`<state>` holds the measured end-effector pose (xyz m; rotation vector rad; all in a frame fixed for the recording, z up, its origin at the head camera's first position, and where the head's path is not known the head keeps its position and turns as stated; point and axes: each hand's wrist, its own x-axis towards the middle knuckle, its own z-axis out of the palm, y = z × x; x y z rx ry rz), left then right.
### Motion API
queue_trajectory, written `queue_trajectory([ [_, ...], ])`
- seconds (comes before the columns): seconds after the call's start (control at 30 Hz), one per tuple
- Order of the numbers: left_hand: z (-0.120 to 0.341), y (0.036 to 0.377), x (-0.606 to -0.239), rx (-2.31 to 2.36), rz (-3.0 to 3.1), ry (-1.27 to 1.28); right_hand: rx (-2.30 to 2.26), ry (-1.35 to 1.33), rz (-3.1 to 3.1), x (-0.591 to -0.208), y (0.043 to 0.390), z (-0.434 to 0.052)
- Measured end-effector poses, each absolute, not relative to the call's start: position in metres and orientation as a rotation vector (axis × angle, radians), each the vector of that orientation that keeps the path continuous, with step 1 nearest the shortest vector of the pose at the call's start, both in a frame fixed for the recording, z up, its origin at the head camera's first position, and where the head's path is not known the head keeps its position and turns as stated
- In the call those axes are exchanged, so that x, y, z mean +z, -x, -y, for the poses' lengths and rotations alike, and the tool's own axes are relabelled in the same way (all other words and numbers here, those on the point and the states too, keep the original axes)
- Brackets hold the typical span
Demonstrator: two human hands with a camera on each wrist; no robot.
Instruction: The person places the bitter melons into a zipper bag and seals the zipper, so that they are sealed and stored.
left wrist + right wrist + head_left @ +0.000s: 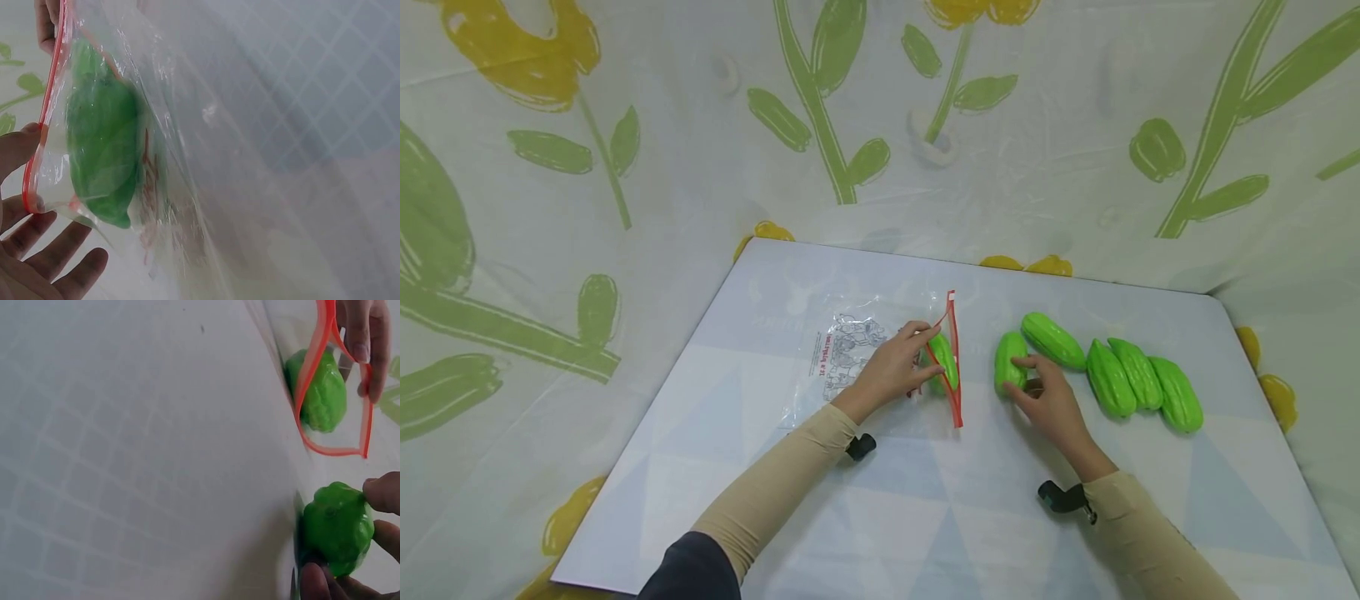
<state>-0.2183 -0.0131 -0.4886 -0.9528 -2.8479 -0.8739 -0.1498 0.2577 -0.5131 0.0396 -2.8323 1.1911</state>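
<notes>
A clear zip bag [808,392] with a red-edged mouth lies on the table, its mouth held apart and facing right. My left hand [891,367] pinches the bag's upper lip at the red zip strip [47,119]. Inside, close to the mouth, lies one green ridged gourd [103,150], seen through the film in the left wrist view. My right hand [1056,408] grips another green ridged gourd [1011,364] right of the bag, thumb and fingers on its sides. In the right wrist view this held gourd [337,528] is just below the bag's opening.
Several more gourds lie right of the right hand: one slanted gourd [1052,340] behind it, and a close row ending in the rightmost gourd [1177,395]. The pale patterned table [865,542] meets a flower-printed curtain [1045,192] at its back edge.
</notes>
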Motion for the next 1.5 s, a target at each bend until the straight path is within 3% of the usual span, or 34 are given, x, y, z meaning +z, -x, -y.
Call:
queue_trajectory([
  [1.5, 0.0144, 0.2170, -0.4882, -0.865, 2.836, 0.961, 1.250, -0.065, 2.896, -0.5052, 0.1523, -0.2595],
])
